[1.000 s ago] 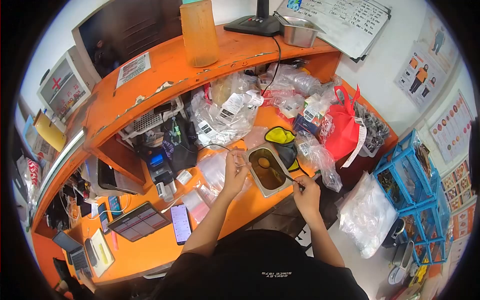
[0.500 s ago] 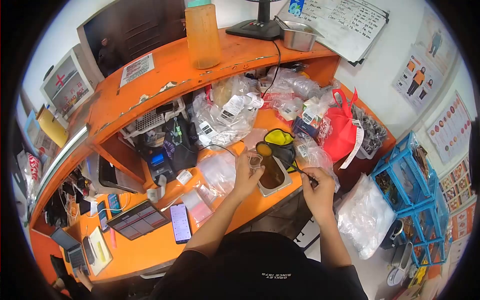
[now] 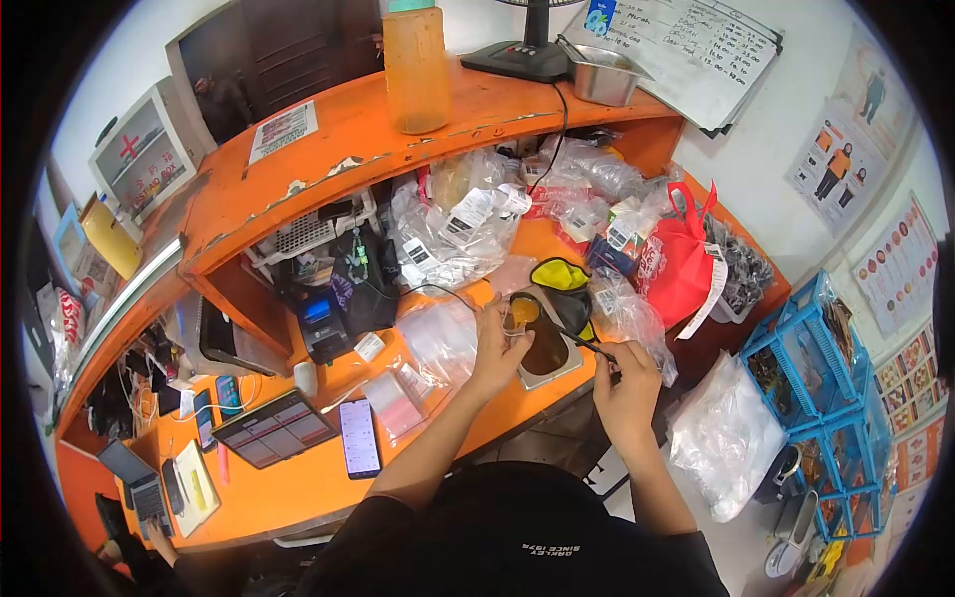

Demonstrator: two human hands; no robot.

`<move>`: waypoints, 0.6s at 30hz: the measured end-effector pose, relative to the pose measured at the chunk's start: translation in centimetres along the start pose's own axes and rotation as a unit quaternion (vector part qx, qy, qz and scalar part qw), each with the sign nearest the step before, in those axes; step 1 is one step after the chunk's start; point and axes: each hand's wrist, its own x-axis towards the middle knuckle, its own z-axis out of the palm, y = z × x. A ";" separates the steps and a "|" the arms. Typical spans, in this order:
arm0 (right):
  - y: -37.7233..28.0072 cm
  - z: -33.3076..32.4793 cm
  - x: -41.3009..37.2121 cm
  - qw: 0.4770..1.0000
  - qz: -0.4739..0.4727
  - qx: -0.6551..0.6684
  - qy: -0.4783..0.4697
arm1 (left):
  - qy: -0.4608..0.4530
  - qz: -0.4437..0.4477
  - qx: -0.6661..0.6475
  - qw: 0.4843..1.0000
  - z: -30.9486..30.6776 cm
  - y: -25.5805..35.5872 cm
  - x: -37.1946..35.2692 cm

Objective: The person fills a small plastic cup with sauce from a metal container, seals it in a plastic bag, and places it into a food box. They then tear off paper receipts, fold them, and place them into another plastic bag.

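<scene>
My left hand [image 3: 494,348] is closed around a small clear plastic cup [image 3: 510,328], held over the near-left edge of a metal container. In my right hand [image 3: 629,383] is the thin black handle of a ladle [image 3: 589,345]. The ladle's bowl, with orange-brown liquid in it, overlaps the mouth of the cup. Below, the rectangular metal container [image 3: 569,370] holds brown sauce and stands on the orange counter. A black and yellow pouch [image 3: 560,275] lies just behind the container.
Plastic bags [image 3: 443,234] and a red bag [image 3: 676,259] crowd the shelf under the ledge. Left of my arms are a phone [image 3: 360,438], a tablet [image 3: 274,428] and a card terminal [image 3: 323,328]. Blue baskets [image 3: 821,368] stand right. Another person's hand [image 3: 159,542] is at a laptop.
The ladle's bowl has come down and tilted at the cup's mouth, and my right hand has shifted slightly. My left hand stays on the cup. The camera view has moved a little.
</scene>
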 end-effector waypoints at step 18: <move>0.5 0.7 0.4 0.996 -0.074 -0.048 0.031 | -0.005 -0.062 -0.073 0.995 -0.2 -0.5 0.1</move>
